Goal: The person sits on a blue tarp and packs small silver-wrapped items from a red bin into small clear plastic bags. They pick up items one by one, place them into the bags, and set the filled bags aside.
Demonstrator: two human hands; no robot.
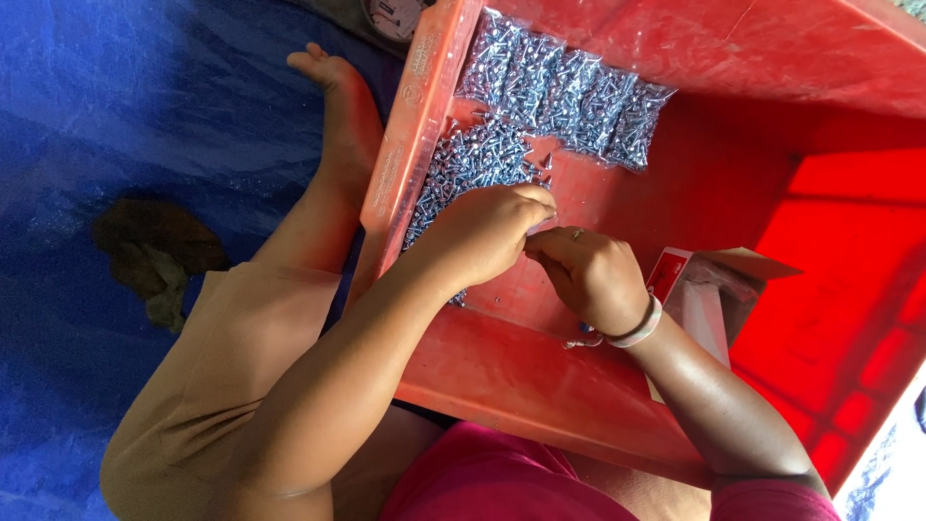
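Note:
My left hand (492, 232) is curled over the edge of a loose heap of small silver screws (473, 159) inside a big red plastic crate (579, 386). Its fingertips pinch something small, too hidden to name. My right hand (588, 275) is closed beside it, fingertips meeting the left hand's; a pale bracelet sits on that wrist. Several clear packets filled with screws (569, 87) lie in a row at the crate's far side.
A small open cardboard box (709, 289) with a red side stands in the crate by my right forearm. My bare leg and foot (338, 106) lie left of the crate on a blue tarp (116, 116). A brown rag (154, 251) lies on the tarp.

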